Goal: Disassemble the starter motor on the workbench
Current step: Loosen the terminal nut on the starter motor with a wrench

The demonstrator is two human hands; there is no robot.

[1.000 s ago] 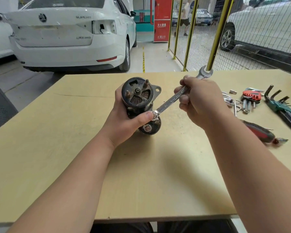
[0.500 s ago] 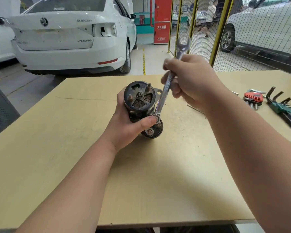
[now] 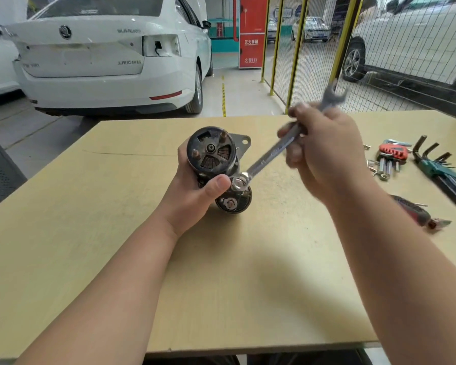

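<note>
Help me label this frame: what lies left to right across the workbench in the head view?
Starter motor gripped by the left hand → right hand holding the wrench → red hex key set → green hex key set.

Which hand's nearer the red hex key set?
Right. Right hand, gripping the wrench, sits left of the red hex key set; left hand holds the starter motor farther away.

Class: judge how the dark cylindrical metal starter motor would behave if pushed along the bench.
Probably heavy for its size: the dark cylindrical metal starter motor looks solid. Its round body may roll, though the mounting flange would likely stop it.
</note>
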